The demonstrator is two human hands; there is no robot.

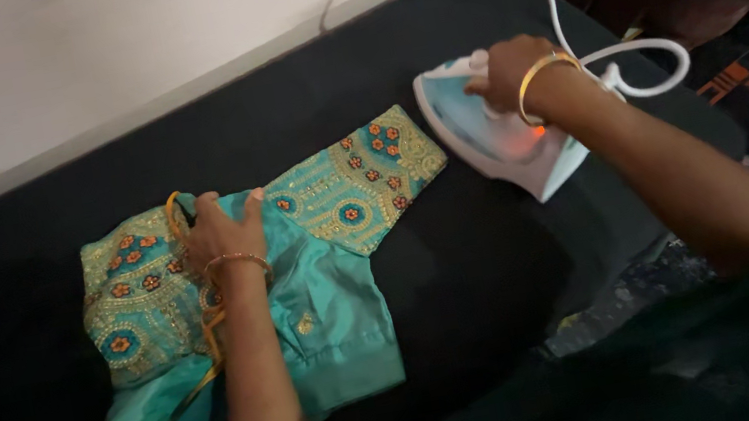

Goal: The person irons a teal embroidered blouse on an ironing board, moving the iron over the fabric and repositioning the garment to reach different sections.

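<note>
The left hand (221,231) presses flat, fingers spread, on a teal embroidered blouse (327,289). At its two o'clock, the right hand (508,71) grips a white iron (484,136) on dark cloth (465,266).

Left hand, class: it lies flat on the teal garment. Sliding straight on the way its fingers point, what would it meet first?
Probably the teal embroidered satin blouse's far edge, then bare black padded surface before the white wall. The left hand points away from the white-and-blue iron.

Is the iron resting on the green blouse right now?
No, the iron sits on the dark cloth beside the blouse, under the right hand.
</note>
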